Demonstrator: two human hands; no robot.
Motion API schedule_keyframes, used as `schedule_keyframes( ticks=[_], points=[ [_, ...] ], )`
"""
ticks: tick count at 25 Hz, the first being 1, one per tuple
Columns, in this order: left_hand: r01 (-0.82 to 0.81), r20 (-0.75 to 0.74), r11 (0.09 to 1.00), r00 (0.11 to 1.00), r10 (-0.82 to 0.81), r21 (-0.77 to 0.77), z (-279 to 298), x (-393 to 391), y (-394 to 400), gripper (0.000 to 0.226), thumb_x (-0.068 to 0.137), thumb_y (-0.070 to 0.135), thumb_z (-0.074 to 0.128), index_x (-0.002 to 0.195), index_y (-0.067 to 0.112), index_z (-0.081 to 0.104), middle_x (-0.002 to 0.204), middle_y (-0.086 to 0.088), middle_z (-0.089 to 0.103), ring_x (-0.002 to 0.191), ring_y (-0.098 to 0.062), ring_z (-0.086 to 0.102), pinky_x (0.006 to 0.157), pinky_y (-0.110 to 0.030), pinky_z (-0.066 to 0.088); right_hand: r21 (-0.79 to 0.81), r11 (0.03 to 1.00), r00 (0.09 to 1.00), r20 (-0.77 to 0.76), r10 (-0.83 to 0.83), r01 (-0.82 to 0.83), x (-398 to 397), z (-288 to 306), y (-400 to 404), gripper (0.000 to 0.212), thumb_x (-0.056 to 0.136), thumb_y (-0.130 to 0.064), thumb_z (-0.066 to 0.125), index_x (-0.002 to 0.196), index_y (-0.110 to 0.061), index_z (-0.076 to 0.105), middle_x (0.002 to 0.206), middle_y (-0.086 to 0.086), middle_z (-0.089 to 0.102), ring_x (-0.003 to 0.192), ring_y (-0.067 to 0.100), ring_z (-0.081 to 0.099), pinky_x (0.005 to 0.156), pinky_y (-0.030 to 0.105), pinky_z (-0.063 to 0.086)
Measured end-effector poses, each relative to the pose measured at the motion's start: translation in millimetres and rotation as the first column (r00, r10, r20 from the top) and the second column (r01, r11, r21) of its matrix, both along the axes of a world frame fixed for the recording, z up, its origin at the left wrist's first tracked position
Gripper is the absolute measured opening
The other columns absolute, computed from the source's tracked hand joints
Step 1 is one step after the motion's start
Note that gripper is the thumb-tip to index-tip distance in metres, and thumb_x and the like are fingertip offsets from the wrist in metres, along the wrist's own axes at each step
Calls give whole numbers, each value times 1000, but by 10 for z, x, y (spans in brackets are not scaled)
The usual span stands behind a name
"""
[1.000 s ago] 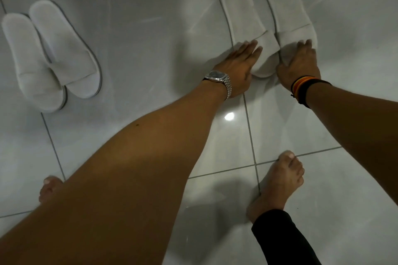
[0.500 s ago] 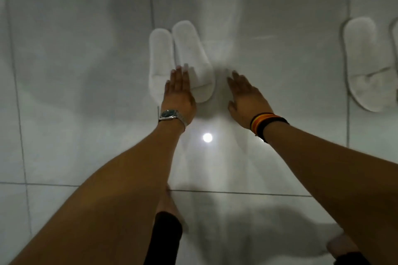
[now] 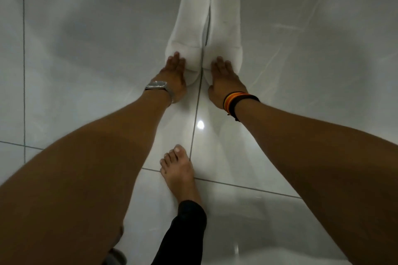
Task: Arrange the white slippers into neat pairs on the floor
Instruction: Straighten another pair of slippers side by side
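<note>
Resting flat, the left hand (image 3: 175, 75) lies with its fingers (image 3: 174, 61) straight and close together on the near end of the left slipper (image 3: 189, 28). The right hand (image 3: 224, 79) presses the right slipper (image 3: 226, 28) the same way, gripping nothing. Both white slippers lie side by side, touching, at twelve o'clock on the glossy tiled floor (image 3: 86, 49), straddling a grout line. A bare foot (image 3: 179, 174) stands at six o'clock.

Your left hand (image 3: 174, 75) and right hand (image 3: 224, 77) lie flat, fingers (image 3: 176, 60) touching two side-by-side white slippers (image 3: 188, 34) extending beyond your fingertips.
</note>
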State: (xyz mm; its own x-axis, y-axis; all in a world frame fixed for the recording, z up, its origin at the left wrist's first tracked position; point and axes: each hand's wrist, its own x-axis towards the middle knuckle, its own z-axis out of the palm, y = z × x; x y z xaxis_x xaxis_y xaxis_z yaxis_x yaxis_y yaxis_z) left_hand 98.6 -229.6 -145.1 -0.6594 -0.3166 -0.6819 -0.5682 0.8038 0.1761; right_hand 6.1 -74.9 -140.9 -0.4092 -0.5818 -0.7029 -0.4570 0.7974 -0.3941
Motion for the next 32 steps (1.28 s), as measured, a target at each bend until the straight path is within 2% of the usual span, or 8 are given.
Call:
schedule_keyframes(
  ticks=[4, 7, 12, 15, 21, 26, 29, 32],
  points=[
    [-47, -10, 998, 999, 47, -34, 64, 301, -576, 67, 100, 13, 39, 160, 18, 10, 169, -2, -1, 155, -24, 10, 125, -40, 18, -60, 997, 995, 97, -38, 43, 328, 7, -522, 72, 101, -19, 42, 163, -8, 5, 172, 8, -6, 160, 29, -5, 129, 45, 14],
    [-32, 36, 998, 999, 34, -52, 110, 414, -723, 67, 101, 15, 39, 160, 19, 9, 169, -1, -1, 155, -24, 10, 125, -41, 17, -72, 995, 991, 122, -55, 64, 463, 24, -674, 70, 102, -19, 41, 162, -8, 7, 172, 7, -5, 160, 28, -4, 129, 46, 15],
    [-57, 27, 994, 998, 60, -97, 156, 369, -598, 71, 100, 14, 38, 160, 14, 0, 168, -6, -7, 156, -26, 4, 125, -43, 15, -118, 992, 996, 88, -24, 34, 397, 77, -494, 69, 102, -19, 43, 162, -7, 11, 172, 8, -3, 160, 26, -1, 128, 47, 17],
    [-46, 26, 993, 998, 49, -105, 198, 251, -424, 74, 99, 12, 38, 159, 12, -5, 168, -8, -9, 156, -26, 0, 126, -44, 15, -77, 994, 995, 64, -74, 79, 344, 96, -283, 70, 101, -19, 43, 162, -7, 11, 172, 8, -3, 160, 27, -1, 128, 48, 19],
    [-192, 143, 981, 970, 195, -37, 65, 147, -216, 69, 103, 18, 33, 159, 12, -6, 168, -4, -12, 156, -21, -4, 127, -38, 6, -61, 996, 989, 133, -64, 73, 377, -67, -76, 71, 102, -15, 41, 163, -11, 5, 172, 2, -11, 160, 24, -2, 128, 52, 16],
    [-171, 178, 983, 968, 180, -66, 134, 148, -368, 70, 103, 18, 33, 159, 14, -8, 168, -2, -13, 156, -19, -4, 127, -40, 9, -86, 995, 990, 135, -45, 57, 325, -46, -168, 70, 102, -15, 41, 163, -13, 7, 172, 1, -9, 160, 25, -1, 127, 55, 17],
    [-136, 155, 984, 976, 153, -113, 280, 137, -327, 71, 103, 22, 33, 159, 12, -10, 168, -6, -13, 156, -23, -3, 127, -44, 11, -113, 991, 987, 149, -55, 73, 315, 31, -43, 68, 102, -14, 40, 163, -13, 10, 172, 0, -5, 160, 24, 1, 127, 53, 20],
    [-107, 49, 985, 992, 114, -135, 570, 31, -187, 70, 103, 22, 32, 159, 9, -8, 168, -11, -10, 156, -26, -1, 127, -45, 11, -124, 980, 980, 143, -136, 154, 210, 357, 250, 66, 102, -14, 42, 162, -12, 13, 173, 3, -1, 160, 24, 6, 126, 48, 24]
  ],
)
